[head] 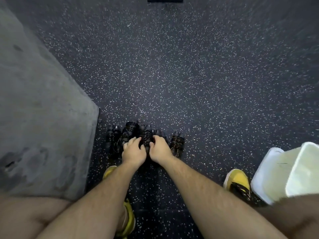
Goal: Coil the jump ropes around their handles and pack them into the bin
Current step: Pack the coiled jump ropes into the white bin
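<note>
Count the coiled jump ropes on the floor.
5. A far-left rope, a second rope beside it, a middle rope gripped by the left hand and right hand, a fourth rope behind the right hand, a far-right rope. Hands may hide others.

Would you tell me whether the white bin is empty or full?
Empty as seen: the bin shows bare pale walls; part lies hidden.

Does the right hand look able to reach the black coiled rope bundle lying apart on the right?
Probably yes: that black coiled rope bundle lies beside the right hand, nothing between, though the hand grips the middle coiled bundle.
</note>
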`<state>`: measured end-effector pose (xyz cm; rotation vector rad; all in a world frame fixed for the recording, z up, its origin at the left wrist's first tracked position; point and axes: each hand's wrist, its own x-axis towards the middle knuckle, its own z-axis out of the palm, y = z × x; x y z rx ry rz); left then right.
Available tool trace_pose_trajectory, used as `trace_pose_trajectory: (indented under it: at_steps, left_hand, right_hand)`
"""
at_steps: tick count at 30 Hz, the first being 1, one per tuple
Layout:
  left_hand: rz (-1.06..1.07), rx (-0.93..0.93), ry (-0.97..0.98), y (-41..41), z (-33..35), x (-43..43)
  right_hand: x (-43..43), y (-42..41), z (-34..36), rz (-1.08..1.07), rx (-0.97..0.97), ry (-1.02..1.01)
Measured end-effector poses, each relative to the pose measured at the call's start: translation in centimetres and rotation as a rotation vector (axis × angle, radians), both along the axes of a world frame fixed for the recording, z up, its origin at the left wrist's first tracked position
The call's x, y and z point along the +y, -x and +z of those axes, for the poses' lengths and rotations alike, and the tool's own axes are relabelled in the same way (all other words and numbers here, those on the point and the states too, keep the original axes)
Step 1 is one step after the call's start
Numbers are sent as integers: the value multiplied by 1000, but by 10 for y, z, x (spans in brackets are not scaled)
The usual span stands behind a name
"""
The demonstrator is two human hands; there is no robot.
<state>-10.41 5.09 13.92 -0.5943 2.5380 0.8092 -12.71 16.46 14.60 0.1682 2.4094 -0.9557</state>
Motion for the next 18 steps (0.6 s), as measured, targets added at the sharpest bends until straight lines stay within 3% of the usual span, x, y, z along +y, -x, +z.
trace_pose_trajectory:
  at_steps: [3,9,18]
  left_hand:
    - [-152,180,96,7,22,19]
    - [-587,387,51,21,64,109]
    - [-978,338,-91,12,74,353]
  right_hand:
    - [18,-1,23,48,128,-113]
    - [108,-15,70,59,255,-387]
    - [334,-61,89,-229,121,-723]
